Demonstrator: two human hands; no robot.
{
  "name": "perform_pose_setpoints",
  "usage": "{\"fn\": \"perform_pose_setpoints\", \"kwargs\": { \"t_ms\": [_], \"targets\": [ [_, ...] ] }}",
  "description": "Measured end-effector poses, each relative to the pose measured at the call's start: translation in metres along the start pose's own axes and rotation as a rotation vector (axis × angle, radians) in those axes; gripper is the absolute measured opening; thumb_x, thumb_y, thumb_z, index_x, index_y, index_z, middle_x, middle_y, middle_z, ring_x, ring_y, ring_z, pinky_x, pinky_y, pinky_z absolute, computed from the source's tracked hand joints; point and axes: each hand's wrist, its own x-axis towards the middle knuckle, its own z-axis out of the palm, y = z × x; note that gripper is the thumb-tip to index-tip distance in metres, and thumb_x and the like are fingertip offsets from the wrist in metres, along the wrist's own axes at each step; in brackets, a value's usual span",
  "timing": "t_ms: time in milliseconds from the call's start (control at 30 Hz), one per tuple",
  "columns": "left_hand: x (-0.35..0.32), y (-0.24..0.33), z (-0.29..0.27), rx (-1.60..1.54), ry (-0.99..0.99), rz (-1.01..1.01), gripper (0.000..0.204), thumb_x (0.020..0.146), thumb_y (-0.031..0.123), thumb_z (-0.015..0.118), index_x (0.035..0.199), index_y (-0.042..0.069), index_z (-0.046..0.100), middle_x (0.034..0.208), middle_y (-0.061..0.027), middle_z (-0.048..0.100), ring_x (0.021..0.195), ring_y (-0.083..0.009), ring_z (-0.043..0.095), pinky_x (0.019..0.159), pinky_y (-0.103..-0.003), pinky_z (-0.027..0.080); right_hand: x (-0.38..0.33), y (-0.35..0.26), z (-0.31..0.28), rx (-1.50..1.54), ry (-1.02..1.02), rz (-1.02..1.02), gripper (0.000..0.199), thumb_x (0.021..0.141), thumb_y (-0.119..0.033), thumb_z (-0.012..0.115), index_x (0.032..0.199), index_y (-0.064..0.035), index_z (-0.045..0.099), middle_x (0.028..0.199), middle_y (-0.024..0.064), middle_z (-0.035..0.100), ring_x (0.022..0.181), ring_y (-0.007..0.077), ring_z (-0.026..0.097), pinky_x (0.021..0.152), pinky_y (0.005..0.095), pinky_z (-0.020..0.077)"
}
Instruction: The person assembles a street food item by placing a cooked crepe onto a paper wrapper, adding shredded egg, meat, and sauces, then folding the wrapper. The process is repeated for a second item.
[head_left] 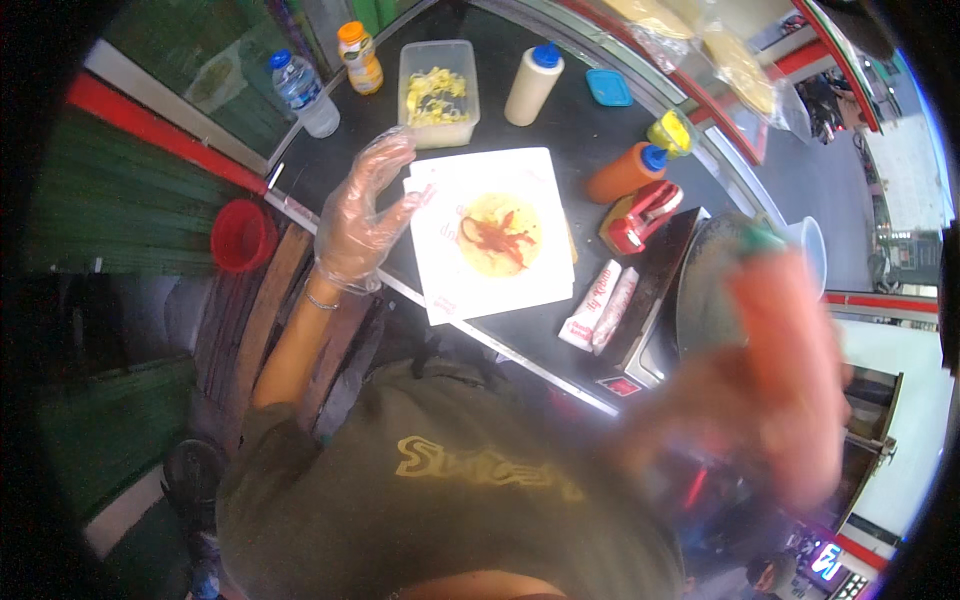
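Note:
My left hand (362,222), in a clear plastic glove, has its thumb and fingers spread apart at the left edge of a white paper sheet (545,175). Whether the fingertips touch the paper, I cannot tell. On the sheet lies a round yellowish flatbread (475,215) with red sauce streaked across its middle. Off to the right, my right hand (815,430) is raised and smeared by motion, its fingers wrapped round an orange-red squeeze bottle (785,315) with a green top.
Behind the paper stand a clear tub (455,135) of chopped yellow-white pieces, a cream squeeze bottle (532,90), a water bottle (318,112) and an orange-capped bottle (364,72). To the right are an orange squeeze bottle (625,175), two wrapped rolls (592,303) and a round griddle (700,285).

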Motion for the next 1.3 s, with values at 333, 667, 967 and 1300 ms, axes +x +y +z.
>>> {"fn": "perform_pose_setpoints", "kwargs": {
  "t_ms": [333,667,967,1300],
  "targets": [
    [-0.05,-0.026,-0.007,0.029,-0.05,-0.088,0.035,0.105,-0.002,0.073,0.14,0.0,0.068,0.148,-0.0153,0.072,0.126,-0.0238,0.075,0.109,-0.039,0.062,-0.063,0.092,0.078,0.046,-0.153,0.389,0.042,0.088,-0.006,0.099,0.122,0.0029,0.075,0.116,0.0128,0.083,0.108,0.0214,0.079,0.1,0.0371,0.0624],
    [-0.022,-0.018,0.13,-1.228,-0.331,-1.101,0.058,0.11,0.053,0.075,0.14,0.004,0.068,0.14,-0.0193,0.072,0.128,-0.0315,0.074,0.105,-0.045,0.065,-0.07,0.065,0.036,0.29,-0.376,0.086,0.131,0.068,-0.061,0.108,0.167,-0.0058,0.041,0.168,0.0273,0.05,0.157,0.0416,0.052,0.133,0.0531,0.0381],
    [0.153,-0.074,0.23,0.04,-0.17,0.051,0.071,0.089,0.028,0.096,0.147,0.008,0.062,0.132,-0.0179,0.08,0.121,-0.0365,0.078,0.105,-0.045,0.062,-0.102,0.065,-0.015,0.314,-0.021,0.297,0.099,0.094,-0.055,0.09,0.165,-0.0057,0.042,0.155,0.0228,0.059,0.146,0.0367,0.059,0.112,0.0525,0.0575],
    [0.156,-0.096,0.209,0.329,0.317,0.48,0.094,0.088,0.036,0.098,0.164,0.006,0.052,0.153,-0.0187,0.072,0.139,-0.0378,0.072,0.115,-0.047,0.058,-0.136,0.067,-0.012,0.275,-0.043,0.283,0.071,0.107,-0.044,0.078,0.154,0.0014,0.052,0.126,0.0165,0.067,0.115,0.0251,0.069,0.084,0.0368,0.0642]
  ]
}}
